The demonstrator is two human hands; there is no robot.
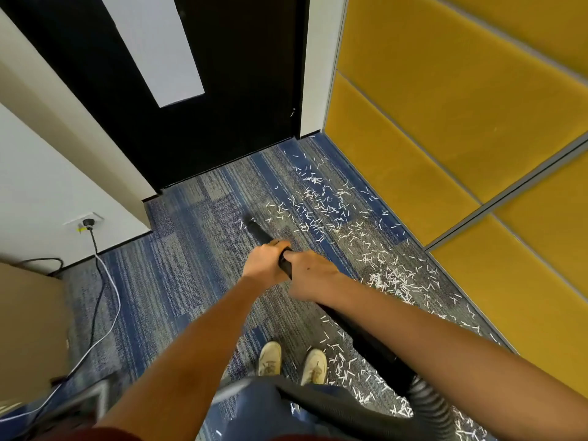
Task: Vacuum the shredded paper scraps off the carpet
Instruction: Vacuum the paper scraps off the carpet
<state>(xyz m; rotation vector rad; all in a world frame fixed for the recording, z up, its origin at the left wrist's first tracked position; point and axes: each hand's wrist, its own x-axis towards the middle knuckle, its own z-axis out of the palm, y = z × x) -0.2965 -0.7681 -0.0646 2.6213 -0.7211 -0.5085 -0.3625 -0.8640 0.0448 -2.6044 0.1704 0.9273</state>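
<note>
While the left hand (265,262) and right hand (313,275) curl their fingers (276,243) round the vacuum wand (259,232), its nozzle meets the shredded paper scraps (324,205) littering the carpet (178,256), so sweeping rightward seems next.

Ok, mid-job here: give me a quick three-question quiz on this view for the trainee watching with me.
1. True or false: the left hand and the right hand both grip the vacuum tube.
2. Multiple choice: where do most paper scraps lie?
A) along the yellow wall
B) under the wall socket
C) on the cardboard box
3. Short answer: on which side of the nozzle does the carpet look free of scraps?

Key: 1 true; 2 A; 3 left.
</note>
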